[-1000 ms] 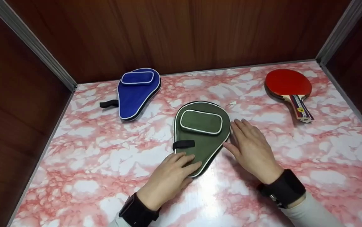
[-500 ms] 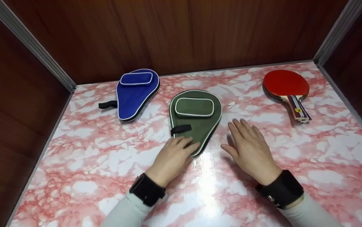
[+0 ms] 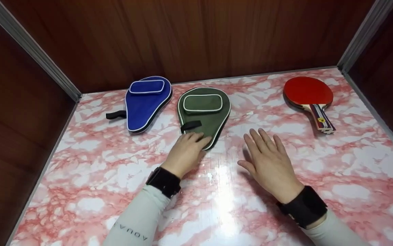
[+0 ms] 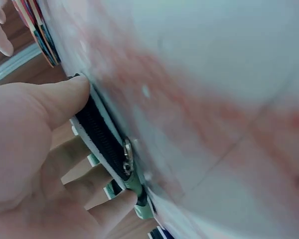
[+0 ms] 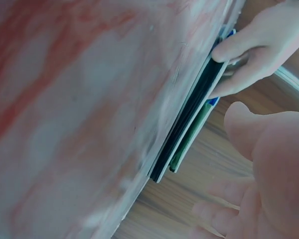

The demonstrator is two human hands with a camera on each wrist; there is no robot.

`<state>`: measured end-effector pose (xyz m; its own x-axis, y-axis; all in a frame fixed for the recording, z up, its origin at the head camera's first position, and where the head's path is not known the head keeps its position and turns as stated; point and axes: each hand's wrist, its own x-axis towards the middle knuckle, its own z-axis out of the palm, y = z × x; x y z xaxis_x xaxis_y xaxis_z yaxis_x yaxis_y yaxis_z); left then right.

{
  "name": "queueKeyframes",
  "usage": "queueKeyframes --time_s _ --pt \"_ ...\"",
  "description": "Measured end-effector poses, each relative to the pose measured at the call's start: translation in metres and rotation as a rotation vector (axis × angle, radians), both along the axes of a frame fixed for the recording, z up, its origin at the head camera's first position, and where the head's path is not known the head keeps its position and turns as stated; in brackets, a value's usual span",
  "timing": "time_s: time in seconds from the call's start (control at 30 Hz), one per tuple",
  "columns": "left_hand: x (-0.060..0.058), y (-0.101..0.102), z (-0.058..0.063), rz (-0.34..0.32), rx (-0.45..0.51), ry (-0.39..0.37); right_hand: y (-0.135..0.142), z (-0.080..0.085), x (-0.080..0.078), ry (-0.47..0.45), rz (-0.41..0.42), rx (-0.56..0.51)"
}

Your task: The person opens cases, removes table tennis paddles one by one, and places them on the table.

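Left fingers [image 3: 206, 141] apparently round green case [image 3: 208, 117]

Two cases [image 3: 146, 106] [image 3: 209, 118] (one blue, one green), one paddle [image 3: 308, 92], two wristbands [image 3: 164, 182] [image 3: 306, 206].

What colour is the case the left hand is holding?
Dark green; the case shows best in the head view.

Near the back wall [image 3: 196, 41], a first bat case [image 3: 145, 111] lies left on the table [image 3: 90, 205], a second bat case [image 3: 210, 118] just beside it in the middle, and a bat [image 3: 308, 91] well apart at right. The left hand [image 3: 186, 153] grips the second bat case's near end; the right hand [image 3: 269, 160] is before the gap between that case and the bat.
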<state>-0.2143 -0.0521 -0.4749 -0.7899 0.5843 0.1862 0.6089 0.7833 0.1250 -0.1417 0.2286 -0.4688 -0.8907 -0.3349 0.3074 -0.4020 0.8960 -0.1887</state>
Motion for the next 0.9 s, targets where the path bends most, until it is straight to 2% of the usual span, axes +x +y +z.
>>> queueKeyframes --time_s 0.47,0.73,0.9 --pt "-0.026 0.008 -0.001 0.059 0.000 -0.009 -0.004 0.001 0.005 0.011 0.063 0.078" --pt "-0.034 0.010 0.001 0.089 0.016 -0.056 -0.006 0.004 0.009 -0.027 0.147 0.074" --pt "-0.036 0.011 0.003 0.103 0.027 -0.058 -0.007 0.006 0.010 -0.033 0.186 0.064"
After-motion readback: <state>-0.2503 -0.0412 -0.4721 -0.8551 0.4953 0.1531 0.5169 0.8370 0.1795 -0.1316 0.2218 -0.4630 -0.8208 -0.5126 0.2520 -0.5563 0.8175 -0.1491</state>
